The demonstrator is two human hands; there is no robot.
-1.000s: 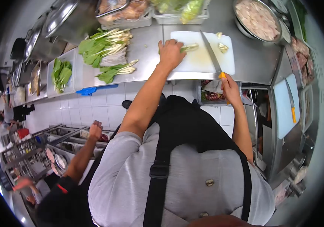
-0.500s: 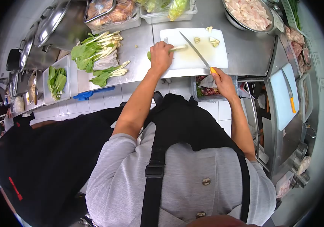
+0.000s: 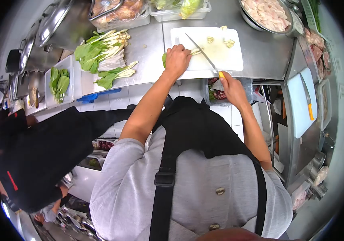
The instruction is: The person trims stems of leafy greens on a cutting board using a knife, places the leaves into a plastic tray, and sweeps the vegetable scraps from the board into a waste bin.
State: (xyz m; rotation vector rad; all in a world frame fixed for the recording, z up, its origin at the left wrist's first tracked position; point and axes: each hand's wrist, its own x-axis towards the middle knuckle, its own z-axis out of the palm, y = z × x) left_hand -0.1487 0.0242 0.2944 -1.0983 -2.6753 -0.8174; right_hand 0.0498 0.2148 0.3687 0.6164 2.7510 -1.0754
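Gripping one knife [image 3: 206, 55] by its yellow handle in the right hand [image 3: 233, 89], and closing the left hand [image 3: 178, 59] over one leafy green [image 3: 196, 51] on the white cutting board [image 3: 216, 63]. Holding the leafy green at the left part of the board, with its leaf showing on one side of the left hand and its pale stalk on the other. Slanting the blade across that stalk, being unable to tell contact from a small gap. Working with three small pale pieces [image 3: 229, 43] lying beyond the blade, one of them at the board's far edge. Standing at the metal surface [image 3: 262, 56], with two bunches lying left of the board: one large bunch [image 3: 101, 50] and, nearer the edge, one small bunch [image 3: 117, 75]. Reaching past neither, with one leaf container [image 3: 67, 64] sitting farther left. Facing two food containers [image 3: 188, 16] along the far side, plus one metal bowl [image 3: 251, 23] of pale pieces at the far right. Having one light-blue board [image 3: 299, 116] off to the right, with one second knife [image 3: 308, 96] lying on it. Sharing the room with one co-worker [image 3: 43, 148] in black, bending at the left.
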